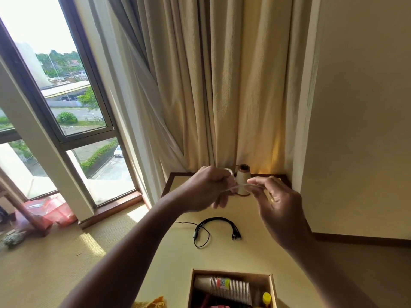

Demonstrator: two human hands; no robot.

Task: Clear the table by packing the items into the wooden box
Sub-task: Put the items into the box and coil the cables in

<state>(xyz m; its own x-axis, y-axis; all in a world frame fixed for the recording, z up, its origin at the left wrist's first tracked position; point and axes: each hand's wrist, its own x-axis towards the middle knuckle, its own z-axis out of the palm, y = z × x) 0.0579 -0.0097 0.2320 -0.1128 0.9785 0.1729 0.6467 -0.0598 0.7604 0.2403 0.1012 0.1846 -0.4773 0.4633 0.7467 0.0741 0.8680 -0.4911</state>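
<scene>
My left hand (208,188) and my right hand (278,201) are raised above the table (249,254), and both pinch a thin white cable (241,187) stretched between them. Part of the cable is bunched in my left fist. Behind the hands a cream spool of thread (242,180) stands upright at the table's far edge. A black cable (211,230) lies loose in the middle of the table. The open wooden box (273,285) sits at the near edge and holds a stack of paper cups (224,287) lying on its side, a yellow-capped item (266,298) and other things.
Beige curtains (222,96) hang behind the table, with a wall (360,130) on the right. A large window (57,107) and carpeted floor (55,263) lie to the left. Something yellow-orange (155,302) shows at the table's near left edge.
</scene>
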